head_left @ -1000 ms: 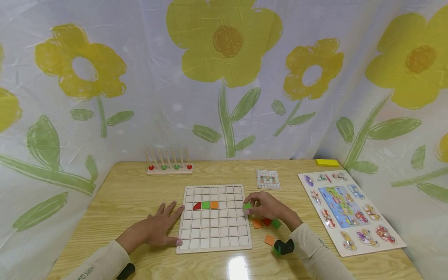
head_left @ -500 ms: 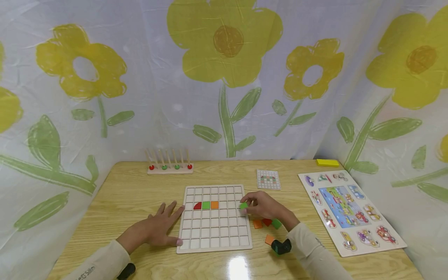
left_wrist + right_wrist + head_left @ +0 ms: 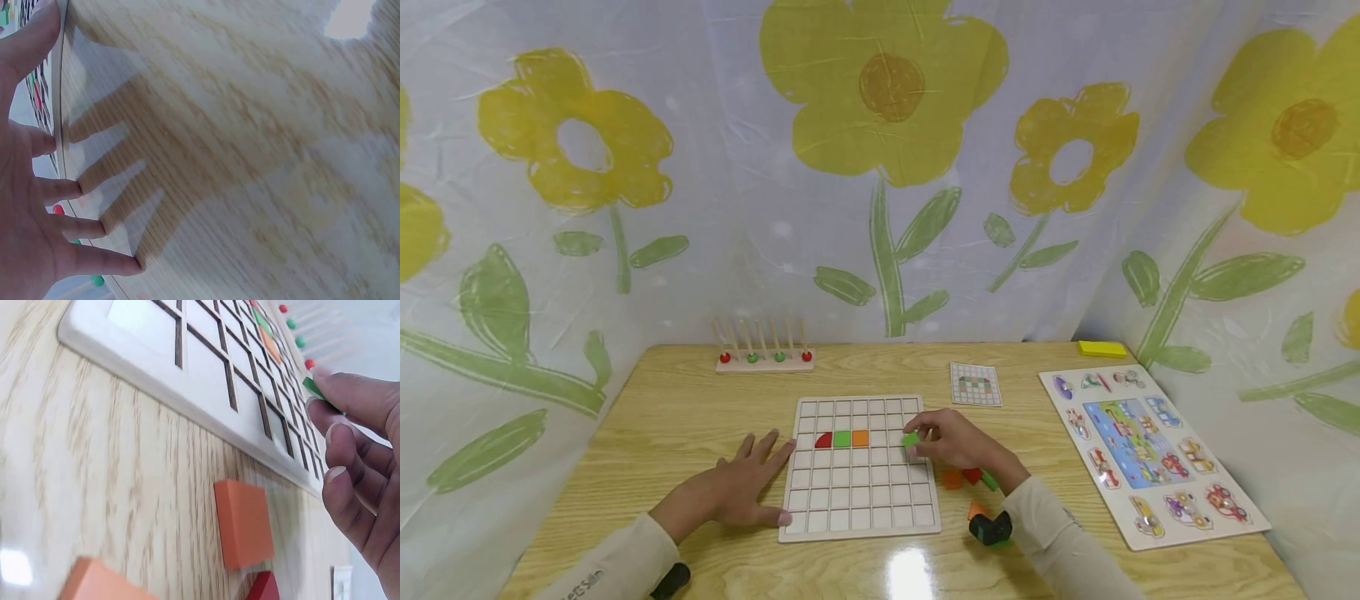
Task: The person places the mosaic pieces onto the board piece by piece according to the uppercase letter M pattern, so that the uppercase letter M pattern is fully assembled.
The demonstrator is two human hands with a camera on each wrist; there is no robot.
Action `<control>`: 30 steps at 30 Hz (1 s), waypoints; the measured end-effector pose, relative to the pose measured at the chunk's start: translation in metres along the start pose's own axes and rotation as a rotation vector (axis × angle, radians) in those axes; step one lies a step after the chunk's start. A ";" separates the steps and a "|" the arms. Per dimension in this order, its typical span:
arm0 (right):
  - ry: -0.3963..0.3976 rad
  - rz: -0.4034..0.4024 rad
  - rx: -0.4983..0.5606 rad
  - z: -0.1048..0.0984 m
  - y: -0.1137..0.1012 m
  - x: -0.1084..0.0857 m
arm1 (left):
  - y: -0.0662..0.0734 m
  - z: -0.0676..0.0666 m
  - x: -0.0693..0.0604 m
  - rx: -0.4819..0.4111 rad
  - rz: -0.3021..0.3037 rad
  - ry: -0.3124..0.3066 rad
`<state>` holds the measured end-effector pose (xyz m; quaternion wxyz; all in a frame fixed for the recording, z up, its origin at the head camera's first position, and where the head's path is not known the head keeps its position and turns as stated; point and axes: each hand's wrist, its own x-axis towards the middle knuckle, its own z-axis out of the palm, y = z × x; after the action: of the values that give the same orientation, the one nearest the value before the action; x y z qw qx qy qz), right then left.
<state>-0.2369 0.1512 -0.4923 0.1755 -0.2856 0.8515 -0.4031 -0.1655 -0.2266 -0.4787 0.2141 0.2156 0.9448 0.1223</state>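
A square wooden grid board point(image 3: 861, 535) lies on the table, with a red quarter-round tile point(image 3: 824, 440), a green square tile point(image 3: 842, 439) and an orange square tile point(image 3: 860, 438) side by side in one row. Between thumb and fingers my right hand point(image 3: 958, 439) pinches another green tile point(image 3: 912, 439) over the board's right columns, in that same row. In the right wrist view this green tile point(image 3: 314, 389) shows edge-on at the fingertips. Fingers spread, my left hand point(image 3: 737, 487) rests on the table and touches the board's left edge.
Loose orange point(image 3: 952, 479), red point(image 3: 972, 475) and green tiles lie right of the board, partly under my right arm. A small pattern card point(image 3: 975, 384) lies behind. A picture puzzle board point(image 3: 1052, 383) is at right, a peg rack with beads point(image 3: 764, 365) at back left, a yellow block point(image 3: 1101, 348) at back right.
My right hand has moved left with the green tile, from the board's right edge to over its right columns. The left hand has stayed in place.
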 end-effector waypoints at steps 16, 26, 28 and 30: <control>0.022 0.012 0.008 0.010 -0.007 0.010 | 0.002 -0.002 -0.002 -0.008 -0.002 -0.001; 0.021 0.005 0.001 0.014 -0.011 0.016 | 0.003 -0.002 -0.003 -0.014 -0.001 0.002; 0.021 0.001 0.003 0.014 -0.011 0.016 | 0.003 -0.002 -0.003 -0.012 0.002 0.004; 0.021 0.002 0.006 0.015 -0.011 0.017 | 0.003 -0.002 -0.003 -0.010 0.004 0.004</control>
<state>-0.2384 0.1261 -0.4939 0.1679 -0.2802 0.8522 -0.4087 -0.1632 -0.2255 -0.4746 0.2132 0.2163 0.9442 0.1278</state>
